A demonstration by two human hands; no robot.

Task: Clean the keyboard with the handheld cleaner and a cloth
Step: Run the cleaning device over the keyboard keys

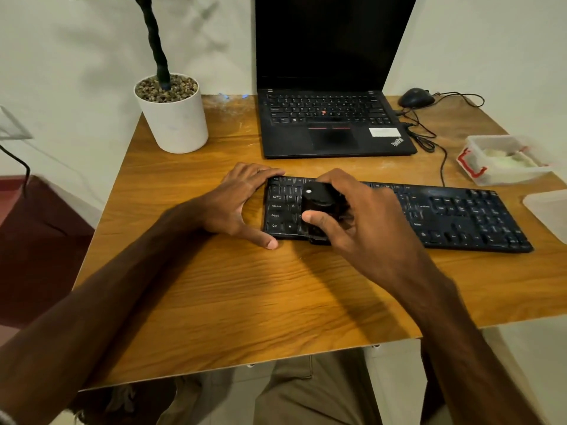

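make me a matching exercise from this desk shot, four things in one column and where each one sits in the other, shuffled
Things
1. handheld cleaner
2. mouse
3. plant pot
4. clear container

Places
A. far left of the table, beside the laptop
B. right edge of the table, beyond the keyboard
C. in the right hand, on the keyboard's left end
D. far right corner, right of the laptop

Pairs: 1-C, 2-D, 3-A, 4-B
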